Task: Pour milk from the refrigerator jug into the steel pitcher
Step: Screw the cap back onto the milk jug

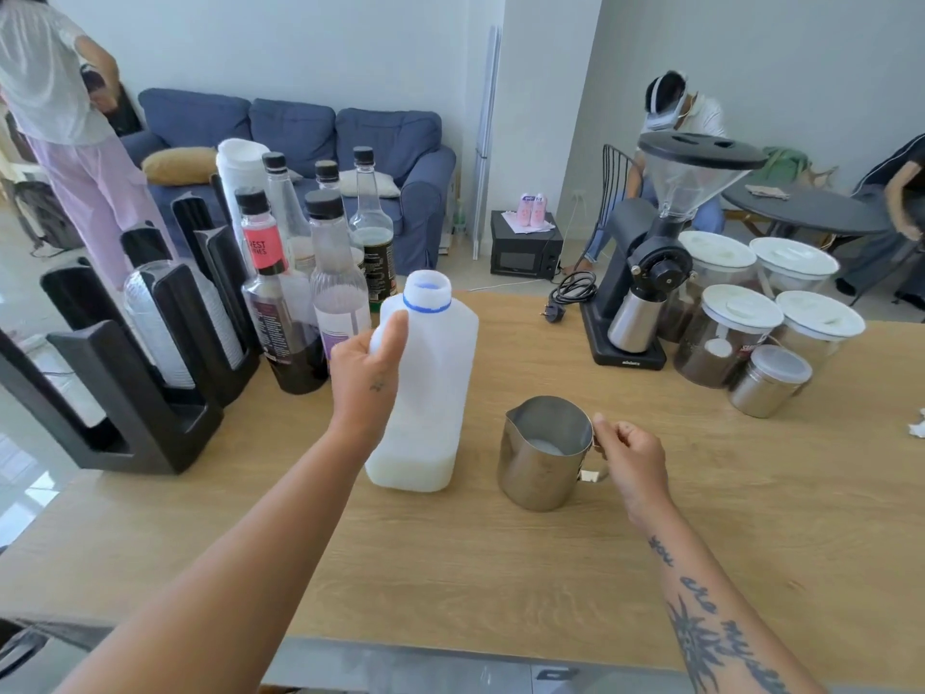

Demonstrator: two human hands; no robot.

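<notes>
**Milk jug upright beside the pitcher**

The left hand [368, 363] has its fingers wrapped around the handle of the translucent plastic milk jug [425, 393], standing uncapped on the wooden tabletop [500, 568]. Just right of the jug, the right hand's [628, 455] fingers pinch the handle of the steel pitcher [545, 453], which already holds some milk.

The left hand [368, 373] hides the translucent plastic milk jug's [430, 393] handle; the right hand [630, 460] covers the steel pitcher's [543, 455] handle top.

Our left hand [368, 378]: arm extended forward, fingers curled in a closed grip. Our right hand [633, 463]: forearm tattooed, fingertips pinched together.
</notes>
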